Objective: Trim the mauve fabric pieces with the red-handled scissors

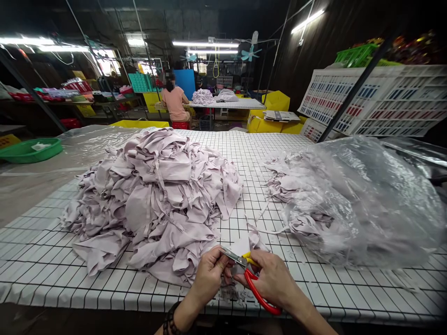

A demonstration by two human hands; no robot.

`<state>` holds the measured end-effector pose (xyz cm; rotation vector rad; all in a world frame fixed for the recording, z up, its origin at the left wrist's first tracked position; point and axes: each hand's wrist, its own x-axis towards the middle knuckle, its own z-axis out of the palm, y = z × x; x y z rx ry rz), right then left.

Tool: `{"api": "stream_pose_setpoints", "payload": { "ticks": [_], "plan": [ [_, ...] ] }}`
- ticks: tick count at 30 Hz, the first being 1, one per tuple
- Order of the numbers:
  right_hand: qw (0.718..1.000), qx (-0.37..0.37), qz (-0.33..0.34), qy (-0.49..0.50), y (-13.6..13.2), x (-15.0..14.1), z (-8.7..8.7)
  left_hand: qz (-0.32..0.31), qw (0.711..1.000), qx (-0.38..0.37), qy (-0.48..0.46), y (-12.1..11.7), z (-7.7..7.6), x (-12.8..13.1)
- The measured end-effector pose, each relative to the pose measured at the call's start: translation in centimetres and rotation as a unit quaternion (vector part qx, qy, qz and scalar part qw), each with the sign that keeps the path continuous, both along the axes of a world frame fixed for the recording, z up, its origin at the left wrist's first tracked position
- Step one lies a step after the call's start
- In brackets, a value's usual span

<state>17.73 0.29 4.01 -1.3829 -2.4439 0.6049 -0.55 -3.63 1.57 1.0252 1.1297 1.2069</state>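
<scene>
My right hand (274, 279) is closed around a pair of scissors (240, 259) with one red and one yellow handle. The blades point left and meet the fingertips of my left hand (210, 272). That hand is pinched on a pale lilac fabric piece (256, 241), part of which shows behind the scissors; the exact spot between the fingers is hidden. Small scraps (233, 294) lie on the table below both hands. To the left rises a large heap of the same lilac fabric pieces (171, 181).
A clear plastic bag (377, 200) with more lilac pieces lies on the right of the white grid-patterned tablecloth (115, 291). A green basket (33, 151) is at far left, white crates (377, 97) at right. Another person (176, 104) sits at a farther table.
</scene>
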Motion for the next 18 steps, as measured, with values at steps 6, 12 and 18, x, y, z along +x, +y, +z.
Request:
{"api": "stream_pose_setpoints", "payload": {
  "ticks": [6, 12, 18],
  "plan": [
    [1.0, -0.002, 0.006, 0.027, 0.0, 0.2, -0.6, -0.007, 1.0, -0.017, 0.0, 0.0, -0.1, 0.1],
    [0.98, -0.133, -0.057, 0.135, 0.6, 2.2, -0.5, 0.013, 0.956, 0.089, 0.278, 0.6, -0.2, -0.4],
    [0.948, -0.152, -0.231, 0.156, 1.9, 7.2, -2.6, -0.043, 0.866, 0.06, 0.494, 2.7, -3.1, 0.5]
  ]
}}
